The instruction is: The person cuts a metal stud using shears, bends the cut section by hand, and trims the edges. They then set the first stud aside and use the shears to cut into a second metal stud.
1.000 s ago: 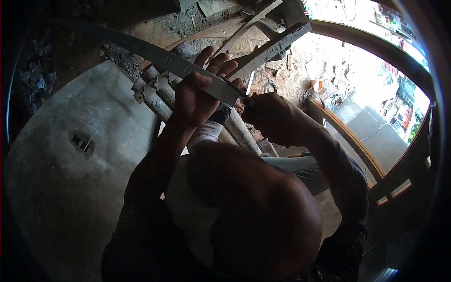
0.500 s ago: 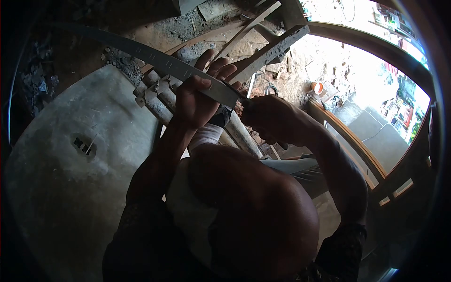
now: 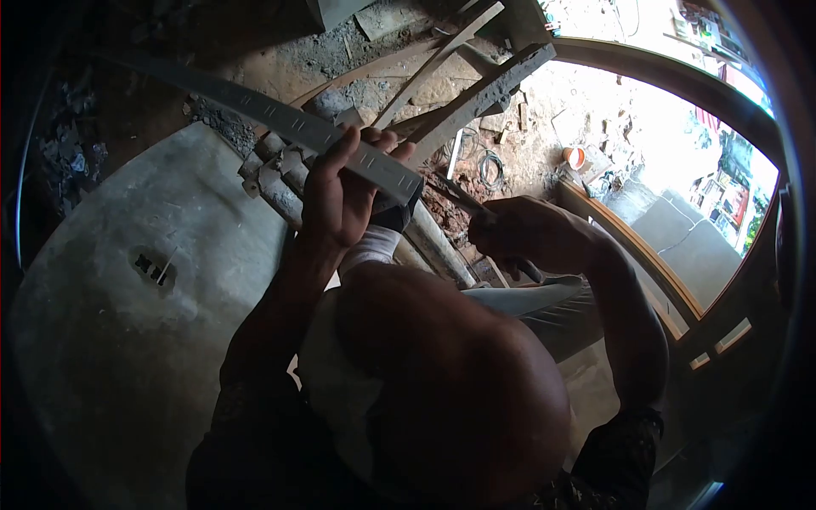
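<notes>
A long grey slotted metal strip point(image 3: 297, 126) slants from the upper left down to the middle. My left hand point(image 3: 344, 183) grips it near its lower right end, thumb on the upper face and fingers behind. To the right, my right hand point(image 3: 531, 234) is wrapped round the handles of a dark hand tool point(image 3: 455, 194), which looks like snips. The tool points up and left toward the strip's end, with a small gap between them. A bare knee point(image 3: 510, 357) lies below, between my arms.
A concrete wall point(image 3: 153, 229) with a recessed box stands at the left. Pipes point(image 3: 433, 238), a rough beam point(image 3: 480, 102) and rubble lie beyond my hands. An orange bucket point(image 3: 575, 158) is near the framed opening point(image 3: 646, 234) at right.
My right hand and the tool have moved right and slightly down, away from the strip. My left hand's fingers have closed more round the strip, which has shifted slightly down and left.
</notes>
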Demonstrator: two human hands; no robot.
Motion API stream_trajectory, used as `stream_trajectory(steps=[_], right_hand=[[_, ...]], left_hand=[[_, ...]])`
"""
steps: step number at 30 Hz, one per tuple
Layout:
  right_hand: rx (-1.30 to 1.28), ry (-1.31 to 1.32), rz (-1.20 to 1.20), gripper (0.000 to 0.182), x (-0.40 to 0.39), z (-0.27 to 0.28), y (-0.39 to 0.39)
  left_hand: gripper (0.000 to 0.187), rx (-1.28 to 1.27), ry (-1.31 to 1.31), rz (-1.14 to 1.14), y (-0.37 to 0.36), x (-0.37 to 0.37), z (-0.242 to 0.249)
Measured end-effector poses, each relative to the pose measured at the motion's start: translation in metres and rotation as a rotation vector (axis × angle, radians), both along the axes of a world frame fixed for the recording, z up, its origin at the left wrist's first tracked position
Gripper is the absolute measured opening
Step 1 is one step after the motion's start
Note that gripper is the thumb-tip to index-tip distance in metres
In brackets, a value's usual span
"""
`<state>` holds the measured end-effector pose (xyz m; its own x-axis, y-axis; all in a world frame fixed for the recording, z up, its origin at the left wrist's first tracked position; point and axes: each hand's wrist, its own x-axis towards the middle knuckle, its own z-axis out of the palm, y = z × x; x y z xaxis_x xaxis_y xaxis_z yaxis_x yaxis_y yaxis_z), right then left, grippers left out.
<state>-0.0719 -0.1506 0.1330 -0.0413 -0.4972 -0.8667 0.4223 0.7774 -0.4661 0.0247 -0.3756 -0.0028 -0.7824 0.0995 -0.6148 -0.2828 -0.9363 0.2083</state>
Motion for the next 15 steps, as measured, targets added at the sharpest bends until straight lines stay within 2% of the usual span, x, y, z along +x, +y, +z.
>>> stream_trajectory(steps=[1,5,10,11,15], right_hand=[[0.023,0.02,0.056,0.023,-0.001,0.0,0.001],[0.033,0.017,0.02,0.025,0.004,-0.003,-0.002],[0.013,0.041,0.092,0.021,-0.002,-0.001,-0.008],[0.127,-0.061,0.061,0.022,-0.004,0.001,-0.01],[0.017,-0.072,0.067,0.025,-0.005,-0.006,-0.011]], left_hand=[[0.038,0.029,0.005,0.054,0.0,0.004,-0.003],[0.04,0.098,-0.08,0.245,0.006,-0.002,0.012],[0.037,0.104,-0.069,0.173,-0.003,-0.007,0.013],[0.035,0.134,-0.062,0.183,-0.004,-0.004,0.006],[0.028,0.201,-0.009,0.218,-0.005,-0.007,0.004]])
